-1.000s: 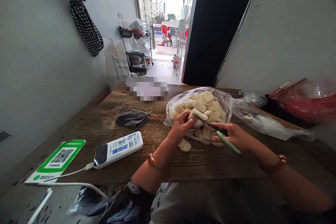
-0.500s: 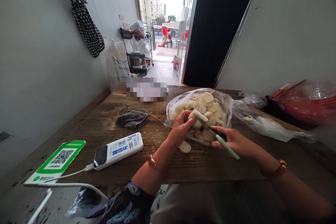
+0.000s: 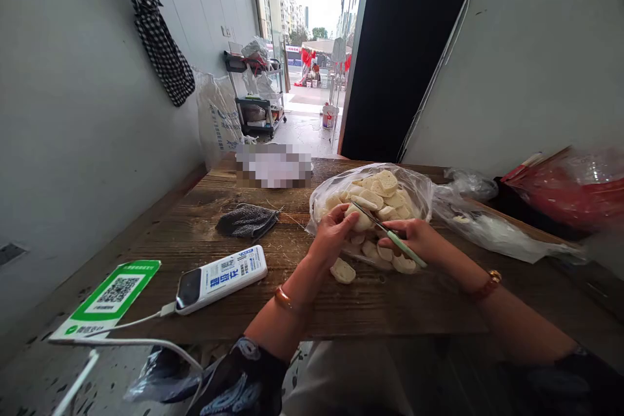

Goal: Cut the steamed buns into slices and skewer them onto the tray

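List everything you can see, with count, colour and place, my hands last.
table: one, brown, foreground
clear bag: one, see-through, table's right half
pieces: many, cream, mostly in the bag
knife: one, green handle, over the bag
cloth: one, dark grey, left of the bag
device: one, white, table's left side
QR card: one, green and white, left of device
cables: count unclear, white, near left
plastic: count unclear, translucent, right of bag
bundle: one, red, right edge, blurred
trolley: one, black and grey, by doorway
bucket: one, white, by doorway
left hand: one, bare, holding a piece
right hand: one, bare, holding the knife
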The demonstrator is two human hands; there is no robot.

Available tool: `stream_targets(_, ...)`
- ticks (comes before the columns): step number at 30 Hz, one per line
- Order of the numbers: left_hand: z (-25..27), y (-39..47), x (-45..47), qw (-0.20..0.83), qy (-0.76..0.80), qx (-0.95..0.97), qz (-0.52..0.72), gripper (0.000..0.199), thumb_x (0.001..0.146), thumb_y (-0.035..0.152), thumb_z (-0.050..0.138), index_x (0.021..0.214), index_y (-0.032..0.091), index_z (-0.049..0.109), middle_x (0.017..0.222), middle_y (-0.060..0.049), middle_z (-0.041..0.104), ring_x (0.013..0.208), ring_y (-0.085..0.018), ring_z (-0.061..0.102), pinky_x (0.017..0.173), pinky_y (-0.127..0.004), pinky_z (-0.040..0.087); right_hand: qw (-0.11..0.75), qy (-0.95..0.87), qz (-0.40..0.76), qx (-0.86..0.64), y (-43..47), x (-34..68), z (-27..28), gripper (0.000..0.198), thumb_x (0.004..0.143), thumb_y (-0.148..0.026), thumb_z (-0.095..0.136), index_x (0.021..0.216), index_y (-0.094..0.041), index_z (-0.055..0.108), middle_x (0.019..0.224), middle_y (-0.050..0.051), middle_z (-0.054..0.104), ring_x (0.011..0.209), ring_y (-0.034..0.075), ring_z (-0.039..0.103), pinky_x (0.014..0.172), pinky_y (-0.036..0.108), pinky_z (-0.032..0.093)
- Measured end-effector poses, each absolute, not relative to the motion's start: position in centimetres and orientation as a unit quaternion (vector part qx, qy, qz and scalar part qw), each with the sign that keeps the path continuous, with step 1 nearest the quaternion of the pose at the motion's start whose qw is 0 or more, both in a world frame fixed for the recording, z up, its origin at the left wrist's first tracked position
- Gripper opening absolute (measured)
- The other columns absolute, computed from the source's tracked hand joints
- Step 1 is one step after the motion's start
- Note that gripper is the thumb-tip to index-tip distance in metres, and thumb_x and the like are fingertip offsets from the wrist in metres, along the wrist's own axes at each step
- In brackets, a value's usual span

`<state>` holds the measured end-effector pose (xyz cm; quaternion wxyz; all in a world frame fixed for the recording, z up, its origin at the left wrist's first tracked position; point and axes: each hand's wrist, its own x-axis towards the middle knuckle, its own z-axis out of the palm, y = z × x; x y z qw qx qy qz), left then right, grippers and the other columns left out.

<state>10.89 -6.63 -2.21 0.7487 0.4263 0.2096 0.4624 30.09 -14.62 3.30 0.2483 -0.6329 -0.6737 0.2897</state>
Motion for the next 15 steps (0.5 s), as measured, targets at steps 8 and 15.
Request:
stream_targets(8,-2.0,-6.0,10.7,0.781,0.172,0.354,0.485,0.054,0.066,0.041,0.090,0.108,0.014,0.068,0.101,-0.007,0.072,0.091,-0.019,0.068,0.081,-0.033,0.059,0.279,-0.587,0.426,-0.629,-13.6,29.5,2.9,0.063,0.064,-0.073,0.077,0.095,-0.018,0.074,0.058,-0.001,0.063,0.047,0.015,0.054,0.045,0.028,0.042)
stream_targets(15,-2.3,-5.8,10.5,0.778,0.174,0.327,0.508,0.057,0.063,0.032,0.093,0.109,0.016,0.065,0.097,-0.002,0.069,0.086,-0.016,0.067,0.083,-0.035,0.060,0.269,-0.651,0.352,-0.617,-15.5,29.4,4.6,0.079,0.074,-0.072,0.069,0.129,-0.015,0.069,0.082,0.005,0.073,0.079,0.026,0.070,0.074,0.037,0.058)
